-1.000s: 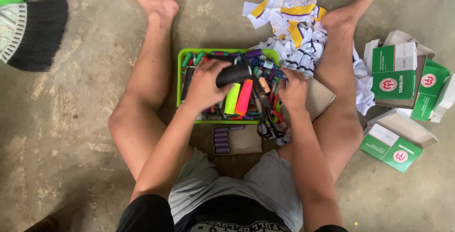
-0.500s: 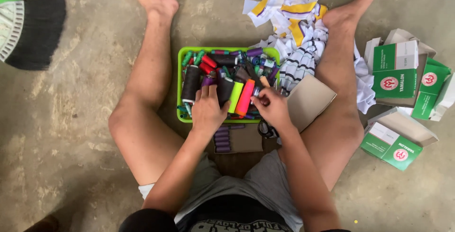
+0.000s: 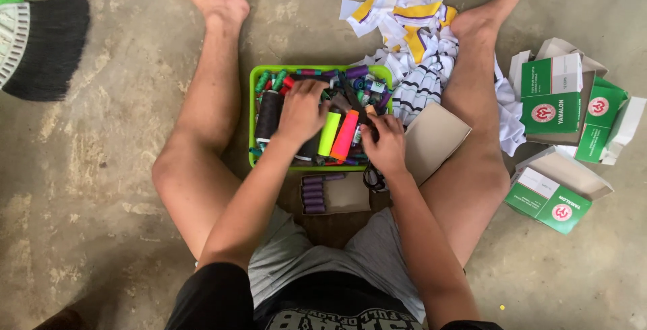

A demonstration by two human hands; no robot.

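A green tray (image 3: 253,116) full of thread spools sits on the floor between my bare legs. My left hand (image 3: 302,109) lies inside it with fingers spread over the spools, beside a large black spool (image 3: 269,116). A yellow spool (image 3: 329,133) and a pink-orange spool (image 3: 345,135) lie between my hands. My right hand (image 3: 384,145) is curled at the tray's right side, fingertips among the spools; I cannot tell whether it grips one. A small open cardboard box (image 3: 352,195) holding purple spools (image 3: 314,195) lies in front of the tray.
A brown cardboard lid (image 3: 435,140) leans on my right thigh. Black scissors (image 3: 373,179) lie under my right wrist. A striped cloth pile (image 3: 411,27) sits beyond the tray. Green-and-white cartons (image 3: 552,104) lie at the right and a black broom (image 3: 44,40) at the far left.
My left hand let go of the black spool it held above the tray, pulled back, then reached in again. My right hand moved slightly toward me along the tray's right side.
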